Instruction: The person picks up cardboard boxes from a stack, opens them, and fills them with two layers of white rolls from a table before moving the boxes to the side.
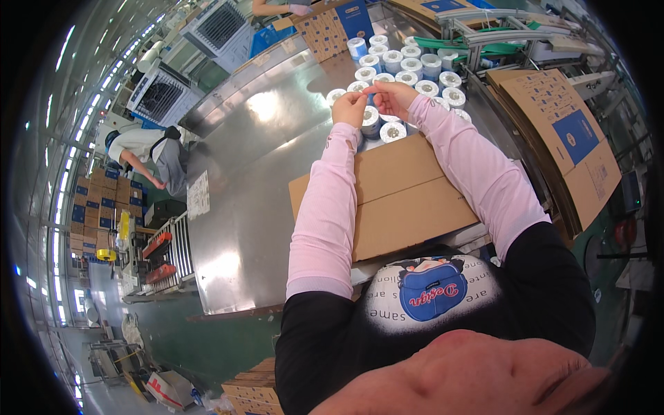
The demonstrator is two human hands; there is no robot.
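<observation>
- your left hand point(351, 108) and right hand point(392, 97) are meeting fingertip to fingertip, pinching something too small to tell.
- they're hovering over white rolls point(403, 66) on the steel table point(263, 159), beyond the closed cardboard box point(398, 200).

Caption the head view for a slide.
Left hand and right hand meet above wrapped white rolls on a steel table, beyond a closed cardboard box.

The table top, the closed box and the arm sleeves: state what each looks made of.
Table top: sheet metal, probably stainless steel, judging by its mirror-like glare. Closed box: brown corrugated cardboard, matte, flaps meeting at a centre seam. Arm sleeves: thin pink stretch fabric, apparently knit, softly wrinkled.
</observation>
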